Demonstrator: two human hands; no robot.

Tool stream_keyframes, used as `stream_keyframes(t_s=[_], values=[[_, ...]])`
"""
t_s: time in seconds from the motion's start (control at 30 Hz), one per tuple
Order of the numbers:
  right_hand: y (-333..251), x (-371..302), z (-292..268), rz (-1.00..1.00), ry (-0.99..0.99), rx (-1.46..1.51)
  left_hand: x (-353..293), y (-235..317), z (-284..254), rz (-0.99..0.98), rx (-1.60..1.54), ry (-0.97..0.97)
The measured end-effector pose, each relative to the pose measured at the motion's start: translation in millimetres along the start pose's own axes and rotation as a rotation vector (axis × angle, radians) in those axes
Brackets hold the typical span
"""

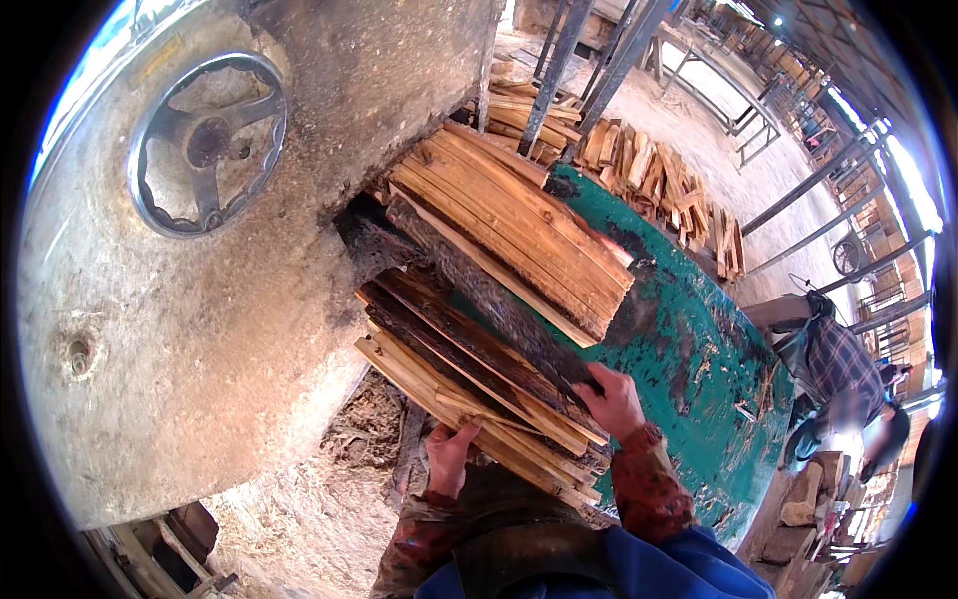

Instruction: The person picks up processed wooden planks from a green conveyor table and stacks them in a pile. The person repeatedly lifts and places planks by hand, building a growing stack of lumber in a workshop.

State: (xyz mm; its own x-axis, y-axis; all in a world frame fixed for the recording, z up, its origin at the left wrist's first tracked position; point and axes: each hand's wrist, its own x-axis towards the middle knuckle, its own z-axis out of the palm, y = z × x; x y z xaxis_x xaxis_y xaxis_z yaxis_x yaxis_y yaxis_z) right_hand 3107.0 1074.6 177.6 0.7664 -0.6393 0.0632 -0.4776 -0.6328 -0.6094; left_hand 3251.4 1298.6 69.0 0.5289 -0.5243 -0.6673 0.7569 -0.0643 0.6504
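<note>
My left hand [451,459] is closed on the near edge of a bundle of pale wooden slats [439,391], with its thumb on top. My right hand [614,401] grips the near end of a long dark strip [499,285]; whether this is a bark-edged board or a machine guide I cannot tell. Between the strip and the pale slats lie dark-edged boards [459,334]. Beyond the strip, a stack of wide brown boards [519,225] rests on the green table [689,349]. The undersides of the slats and some fingertips are hidden.
A large stained machine housing [279,329] with a metal handwheel [208,143] stands on the left. Cut wood pieces [649,180] lie in piles beyond the table, near metal posts [559,70]. At right, a person in a plaid shirt [843,349] bends over. Sawdust [289,529] covers the floor.
</note>
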Motion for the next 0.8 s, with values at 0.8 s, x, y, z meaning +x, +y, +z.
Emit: stream_keyframes(t_s=[0.8], values=[[-34, -61, 23, -0.167, -0.290, -0.141, -8, -1, 0, 0.037, -0.167, -0.092]])
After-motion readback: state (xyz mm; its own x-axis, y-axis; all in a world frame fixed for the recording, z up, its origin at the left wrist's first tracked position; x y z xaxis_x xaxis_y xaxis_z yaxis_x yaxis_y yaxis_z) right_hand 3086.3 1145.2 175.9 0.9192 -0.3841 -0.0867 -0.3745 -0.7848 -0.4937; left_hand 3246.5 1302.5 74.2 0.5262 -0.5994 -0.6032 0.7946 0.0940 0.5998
